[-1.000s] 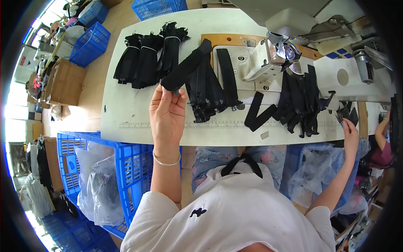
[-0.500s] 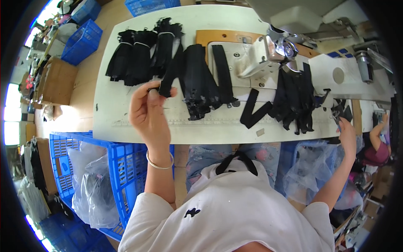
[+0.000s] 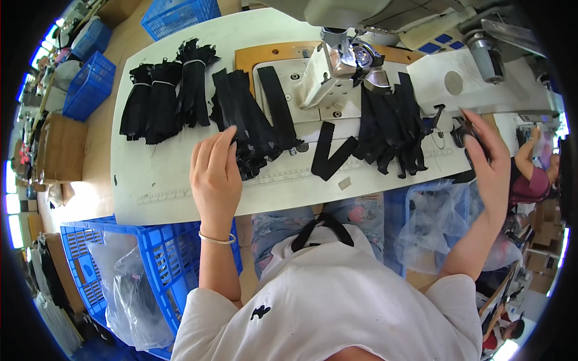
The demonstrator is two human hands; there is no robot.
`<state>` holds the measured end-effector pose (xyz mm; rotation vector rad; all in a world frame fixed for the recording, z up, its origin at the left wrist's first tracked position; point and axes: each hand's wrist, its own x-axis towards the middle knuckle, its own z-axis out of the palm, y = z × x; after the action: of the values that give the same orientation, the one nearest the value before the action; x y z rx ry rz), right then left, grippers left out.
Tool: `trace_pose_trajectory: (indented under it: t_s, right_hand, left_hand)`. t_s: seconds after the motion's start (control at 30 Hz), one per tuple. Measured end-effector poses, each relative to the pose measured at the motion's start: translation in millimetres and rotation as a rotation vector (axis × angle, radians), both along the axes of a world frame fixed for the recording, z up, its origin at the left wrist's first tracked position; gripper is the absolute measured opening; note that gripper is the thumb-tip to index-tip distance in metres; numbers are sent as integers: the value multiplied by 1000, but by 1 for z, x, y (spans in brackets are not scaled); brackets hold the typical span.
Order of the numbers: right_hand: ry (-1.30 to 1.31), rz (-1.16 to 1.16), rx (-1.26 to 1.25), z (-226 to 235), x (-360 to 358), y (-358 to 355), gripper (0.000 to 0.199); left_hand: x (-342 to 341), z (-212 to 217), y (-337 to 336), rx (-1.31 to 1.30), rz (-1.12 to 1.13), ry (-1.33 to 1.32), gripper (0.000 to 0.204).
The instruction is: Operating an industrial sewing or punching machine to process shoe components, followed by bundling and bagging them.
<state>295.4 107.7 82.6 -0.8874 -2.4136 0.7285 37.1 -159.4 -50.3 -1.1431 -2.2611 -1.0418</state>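
My left hand point(image 3: 215, 171) is beside the near-left edge of a loose pile of black zippers point(image 3: 245, 114). Its fingertips touch or nearly touch the pile, and no strip hangs from them. My right hand point(image 3: 489, 159) is at the table's right side, thumb and forefinger spread. Close to those fingertips lies a small dark object point(image 3: 461, 132), partly covered, its kind unclear. Left of it rests another heap of black zippers point(image 3: 391, 129). A black strip folded into a V point(image 3: 328, 153) and a straight black strip point(image 3: 277, 99) lie between the two piles.
Tied black zipper bundles point(image 3: 162, 105) lie at the table's point(image 3: 174, 180) far left. A sewing machine point(image 3: 337, 66) stands at the back middle. Below the table's left edge is a blue crate point(image 3: 150, 259) with plastic bags; more clear bags point(image 3: 424, 228) hang at right. Another person point(image 3: 530, 171) sits far right.
The black strip that my left hand held up no longer hangs from its fingers. My right hand has risen, its fingers spreading away from the dark object. The whole view has shifted.
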Motion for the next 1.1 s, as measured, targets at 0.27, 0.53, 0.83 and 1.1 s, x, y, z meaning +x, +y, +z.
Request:
trace_pose_trajectory:
  t_s: [0.27, 0.53, 0.83, 1.1]
  right_hand:
    - [131, 219, 407, -9, -101, -5, 25]
    - [-89, 133, 612, -7, -116, -20, 26]
    - [-171, 215, 662, -8, -117, -7, 21]
    - [130, 638, 997, -10, -139, 22, 35]
  left_hand:
    - [13, 4, -5, 42, -5, -12, 33]
    - [57, -54, -22, 165, -220, 196, 26]
    - [60, -62, -11, 146, -233, 179, 26]
    - [57, -60, -8, 96, -224, 196, 29]
